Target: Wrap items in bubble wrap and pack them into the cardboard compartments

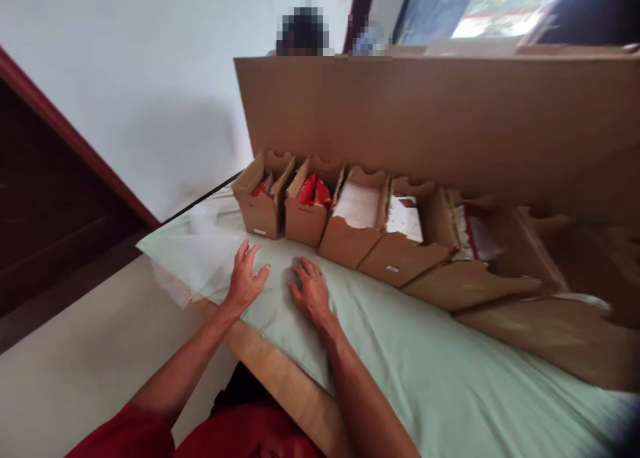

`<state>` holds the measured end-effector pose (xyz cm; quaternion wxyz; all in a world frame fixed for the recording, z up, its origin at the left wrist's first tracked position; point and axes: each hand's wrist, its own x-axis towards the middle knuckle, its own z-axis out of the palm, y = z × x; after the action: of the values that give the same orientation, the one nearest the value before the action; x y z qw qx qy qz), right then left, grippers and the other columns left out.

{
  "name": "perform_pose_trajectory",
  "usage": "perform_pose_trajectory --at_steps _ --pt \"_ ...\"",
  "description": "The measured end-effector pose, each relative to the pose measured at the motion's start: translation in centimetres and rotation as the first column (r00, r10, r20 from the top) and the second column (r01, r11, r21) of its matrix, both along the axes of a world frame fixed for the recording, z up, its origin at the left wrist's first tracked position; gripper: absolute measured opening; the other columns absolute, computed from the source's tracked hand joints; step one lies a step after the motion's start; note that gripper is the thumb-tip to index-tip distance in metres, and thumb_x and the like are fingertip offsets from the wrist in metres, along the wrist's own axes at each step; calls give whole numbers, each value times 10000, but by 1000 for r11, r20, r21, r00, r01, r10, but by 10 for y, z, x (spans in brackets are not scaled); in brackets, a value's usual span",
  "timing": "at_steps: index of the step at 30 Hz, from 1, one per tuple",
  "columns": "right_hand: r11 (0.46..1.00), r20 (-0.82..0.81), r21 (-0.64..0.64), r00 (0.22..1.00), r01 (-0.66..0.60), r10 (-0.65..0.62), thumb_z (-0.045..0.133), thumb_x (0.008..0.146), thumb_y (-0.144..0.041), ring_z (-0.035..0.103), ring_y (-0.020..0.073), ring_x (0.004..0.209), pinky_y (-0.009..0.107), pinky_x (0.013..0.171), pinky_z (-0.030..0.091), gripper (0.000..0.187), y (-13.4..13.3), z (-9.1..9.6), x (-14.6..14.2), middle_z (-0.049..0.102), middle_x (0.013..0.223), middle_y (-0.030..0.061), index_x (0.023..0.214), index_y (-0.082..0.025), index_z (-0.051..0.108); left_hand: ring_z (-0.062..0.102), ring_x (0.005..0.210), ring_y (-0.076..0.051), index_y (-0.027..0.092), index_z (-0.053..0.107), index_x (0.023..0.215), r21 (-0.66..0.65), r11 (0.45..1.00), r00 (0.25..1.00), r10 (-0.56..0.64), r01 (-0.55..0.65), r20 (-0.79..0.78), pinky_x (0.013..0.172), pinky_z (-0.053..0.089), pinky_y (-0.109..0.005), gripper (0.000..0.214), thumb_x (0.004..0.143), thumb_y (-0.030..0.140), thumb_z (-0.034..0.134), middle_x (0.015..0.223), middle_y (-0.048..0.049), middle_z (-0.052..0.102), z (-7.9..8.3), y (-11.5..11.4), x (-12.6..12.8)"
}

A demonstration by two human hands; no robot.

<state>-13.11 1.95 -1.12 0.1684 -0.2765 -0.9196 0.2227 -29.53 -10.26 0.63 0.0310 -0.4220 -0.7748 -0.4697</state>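
Observation:
My left hand [245, 278] is held just above the pale green cloth [400, 351], its fingers apart and nothing in them. A clear plastic bag [197, 251] lies to its left, partly over the table corner. My right hand [311, 290] is low over the cloth or resting on it, palm down, with fingers spread and no object visible in it. Ahead of both hands stand two cardboard boxes: the leftmost box [257, 211] has reddish packets inside, and the neighbouring box [305, 225] holds red packets [314, 190].
More open cardboard boxes [350, 245] continue to the right, some with white contents. Behind the row rises a tall cardboard panel [425, 111]. Another person's head [303, 31] shows above it. The table's wooden edge [285, 371] runs close to my body.

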Motion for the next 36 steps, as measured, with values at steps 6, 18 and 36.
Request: perform_pose_trajectory --at_steps 6,18,36 --pt "997 -83 80 997 17 -11 608 913 -241 511 336 1356 506 1100 411 341 6 -18 -6 569 1479 170 1226 -153 713 453 1423 -422 145 589 1341 -241 897 916 312 -371 -252 1161 400 -583 569 815 319 720 1542 -248 448 9 -78 -53" --pt "982 -89 189 996 20 -3 549 935 -292 585 318 1229 483 1017 467 329 7 -20 -4 645 1365 164 1183 -164 722 664 1078 -325 186 717 946 -328 852 902 323 -409 -286 984 496 -487 202 885 135 531 1080 -144 732 22 -62 -97" --pt "1000 -194 5 981 29 -27 623 886 -305 599 326 1285 539 1077 467 409 2 -11 3 649 1383 148 1284 -222 673 707 999 -325 175 728 954 -157 940 882 214 -303 -419 954 505 -489 243 919 201 489 1019 -151 773 61 -49 -86"
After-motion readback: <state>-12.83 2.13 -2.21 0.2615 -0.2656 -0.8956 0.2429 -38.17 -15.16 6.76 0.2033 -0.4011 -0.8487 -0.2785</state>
